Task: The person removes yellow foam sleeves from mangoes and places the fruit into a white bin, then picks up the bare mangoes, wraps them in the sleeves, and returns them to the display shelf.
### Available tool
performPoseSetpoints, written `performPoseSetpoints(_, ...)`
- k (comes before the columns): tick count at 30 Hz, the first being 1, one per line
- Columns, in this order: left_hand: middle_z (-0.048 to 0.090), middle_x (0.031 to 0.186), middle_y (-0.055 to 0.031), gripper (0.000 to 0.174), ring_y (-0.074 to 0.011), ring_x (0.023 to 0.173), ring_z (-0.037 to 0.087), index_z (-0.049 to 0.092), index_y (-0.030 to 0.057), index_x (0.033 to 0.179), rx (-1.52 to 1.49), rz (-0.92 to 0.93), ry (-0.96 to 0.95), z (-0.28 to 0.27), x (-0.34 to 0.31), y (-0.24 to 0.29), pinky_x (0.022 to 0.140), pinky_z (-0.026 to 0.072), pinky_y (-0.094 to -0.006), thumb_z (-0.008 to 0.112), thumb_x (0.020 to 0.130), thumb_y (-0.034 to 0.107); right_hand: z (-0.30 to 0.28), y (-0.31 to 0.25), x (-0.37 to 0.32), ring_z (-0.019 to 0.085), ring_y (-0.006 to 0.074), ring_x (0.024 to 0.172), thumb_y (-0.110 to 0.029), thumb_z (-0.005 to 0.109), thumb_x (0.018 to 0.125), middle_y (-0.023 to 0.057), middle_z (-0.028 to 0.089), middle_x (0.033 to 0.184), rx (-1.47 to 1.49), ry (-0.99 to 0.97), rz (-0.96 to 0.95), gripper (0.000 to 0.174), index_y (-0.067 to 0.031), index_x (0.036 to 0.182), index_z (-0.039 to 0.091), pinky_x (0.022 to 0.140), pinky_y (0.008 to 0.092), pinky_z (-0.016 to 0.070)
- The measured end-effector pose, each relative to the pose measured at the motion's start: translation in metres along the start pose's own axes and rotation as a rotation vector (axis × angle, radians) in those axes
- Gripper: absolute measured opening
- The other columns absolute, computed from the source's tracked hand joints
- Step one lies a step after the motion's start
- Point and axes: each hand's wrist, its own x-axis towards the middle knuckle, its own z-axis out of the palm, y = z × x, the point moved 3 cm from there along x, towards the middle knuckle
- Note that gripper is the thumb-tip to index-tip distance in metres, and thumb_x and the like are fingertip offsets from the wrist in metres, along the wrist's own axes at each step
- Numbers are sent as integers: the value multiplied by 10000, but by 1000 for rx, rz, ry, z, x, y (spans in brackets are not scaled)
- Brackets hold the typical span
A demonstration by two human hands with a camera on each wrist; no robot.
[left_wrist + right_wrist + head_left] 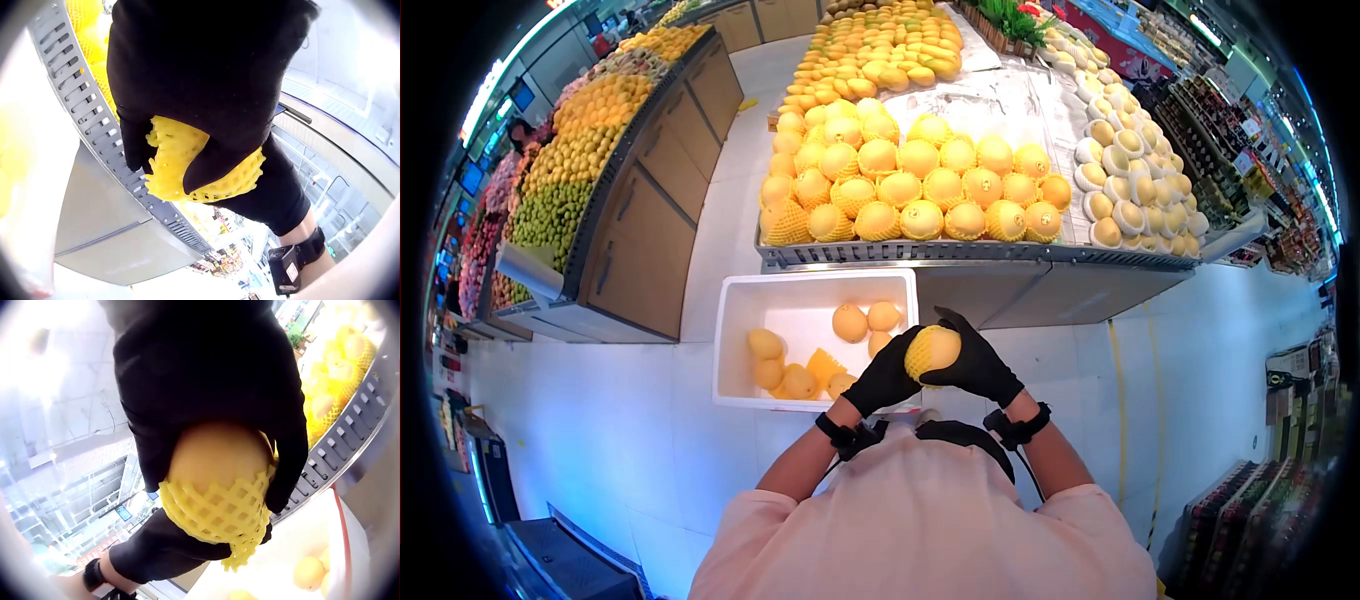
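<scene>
Both hands, in black gloves, meet over the near right corner of a white foam box. Between them is a round orange-yellow fruit [934, 350] in a yellow foam net [219, 512]. My left hand [887, 375] grips the netted side, its fingers curled over the mesh in the left wrist view. On the other side my right hand [980, 365] holds the fruit, thumb and fingers around its bare end in the right wrist view. The net covers only part of the fruit and its ragged edge sticks out below.
The white foam box [735, 340] holds several bare fruits [850, 322] and a loose yellow net [824, 366]. Behind it stands a display with a grey slatted edge [1000, 254], stacked with netted fruits [900, 190]. Paler fruits [1130, 190] sit at its right; another fruit stand [640, 200] is at left.
</scene>
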Motion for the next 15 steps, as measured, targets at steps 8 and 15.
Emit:
performPoseSetpoints(8, 532, 1265, -152, 630, -281, 1198, 507, 429, 26, 1316, -22, -1, -68, -8, -5, -41, 1021, 396, -361, 725, 769, 123, 14, -2, 17, 572, 243, 1113, -252, 872, 601, 126, 583, 1207, -19, -152, 18, 803, -65, 1286, 499, 970, 360, 454)
performPoseSetpoints(15, 487, 1317, -175, 765, -287, 1214, 494, 314, 34, 1423, -113, -16, 114, -14, 11, -54, 1019, 398, -357, 687, 756, 12, 5, 6, 50, 562, 230, 1119, -248, 872, 626, 119, 575, 1226, -105, -177, -89, 767, -49, 1274, 512, 972, 360, 448)
